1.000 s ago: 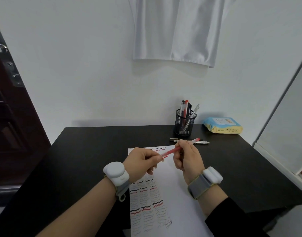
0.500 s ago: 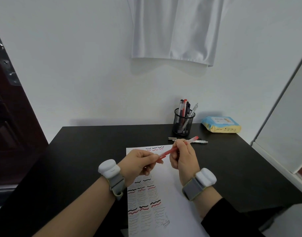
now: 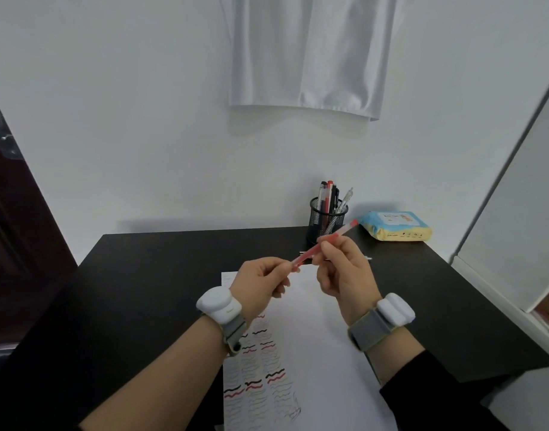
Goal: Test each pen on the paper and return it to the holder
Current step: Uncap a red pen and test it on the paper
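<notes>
Now both hands pinch slim red pen (image 3: 324, 244) w/ curled fingers, above white paper (image 3: 323, 353).

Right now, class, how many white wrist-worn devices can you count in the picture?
2: the left wrist device sits above the paper's left edge, and the right wrist device over the paper's right side. None appear hidden.

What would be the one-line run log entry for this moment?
red pen: held above paper | left hand: pinches cap end | right hand: grips barrel | holder: behind, holds pens

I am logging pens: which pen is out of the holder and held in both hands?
The red pen: both hands pinch it above the paper; others stand in the mesh holder.
</notes>
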The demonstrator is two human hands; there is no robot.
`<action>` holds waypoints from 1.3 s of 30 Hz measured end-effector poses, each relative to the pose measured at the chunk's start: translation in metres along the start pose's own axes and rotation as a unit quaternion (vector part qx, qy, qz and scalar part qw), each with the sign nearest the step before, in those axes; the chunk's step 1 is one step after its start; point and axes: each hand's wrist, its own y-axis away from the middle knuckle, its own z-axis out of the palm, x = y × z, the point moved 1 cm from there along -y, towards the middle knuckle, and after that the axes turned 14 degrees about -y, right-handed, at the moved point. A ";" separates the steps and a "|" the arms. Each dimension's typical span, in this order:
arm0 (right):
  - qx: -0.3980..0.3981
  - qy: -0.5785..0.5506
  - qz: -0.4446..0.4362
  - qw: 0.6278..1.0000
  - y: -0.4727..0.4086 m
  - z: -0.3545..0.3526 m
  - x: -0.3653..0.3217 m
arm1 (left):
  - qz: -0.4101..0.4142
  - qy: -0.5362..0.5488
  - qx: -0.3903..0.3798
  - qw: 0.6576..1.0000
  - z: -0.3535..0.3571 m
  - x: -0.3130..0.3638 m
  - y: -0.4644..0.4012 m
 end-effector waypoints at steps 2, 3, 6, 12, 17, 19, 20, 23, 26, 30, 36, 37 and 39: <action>0.030 0.037 -0.015 0.999 -0.003 -0.004 -0.004 | 0.006 -0.028 0.008 1.000 0.008 0.002 -0.004; 0.048 0.069 -0.027 0.996 -0.005 -0.007 -0.005 | 0.015 -0.065 0.012 0.998 0.012 0.002 -0.006; 0.073 0.155 -0.088 0.981 -0.015 -0.018 -0.010 | 0.067 -0.322 0.033 0.944 0.021 -0.006 -0.016; 0.076 0.196 -0.143 0.967 -0.046 -0.035 -0.027 | 0.055 -0.580 -0.059 0.811 0.037 -0.034 -0.030; 0.063 0.171 -0.195 0.964 -0.070 -0.035 -0.041 | 0.061 -0.611 -0.091 0.784 0.040 -0.040 -0.030; 0.068 0.167 -0.219 0.959 -0.082 -0.034 -0.045 | 0.061 -0.610 -0.090 0.785 0.041 -0.042 -0.031; 0.072 0.167 -0.228 0.956 -0.089 -0.033 -0.048 | 0.061 -0.612 -0.088 0.784 0.042 -0.044 -0.031; 0.092 0.188 -0.249 0.946 -0.111 -0.033 -0.054 | 0.061 -0.614 -0.083 0.782 0.043 -0.046 -0.031; 0.106 0.221 -0.258 0.935 -0.134 -0.033 -0.058 | 0.063 -0.616 -0.078 0.781 0.043 -0.045 -0.030; 0.103 0.311 -0.263 0.908 -0.150 -0.031 -0.058 | 0.065 -0.612 -0.079 0.784 0.043 -0.042 -0.028; 0.083 0.416 -0.250 0.870 -0.166 -0.028 -0.042 | 0.069 -0.602 -0.068 0.793 0.043 -0.042 -0.029; 0.077 0.431 -0.244 0.866 -0.169 -0.029 -0.038 | 0.070 -0.601 -0.066 0.794 0.043 -0.042 -0.029; 0.069 0.459 -0.225 0.856 -0.176 -0.031 -0.031 | 0.069 -0.599 -0.066 0.795 0.042 -0.043 -0.029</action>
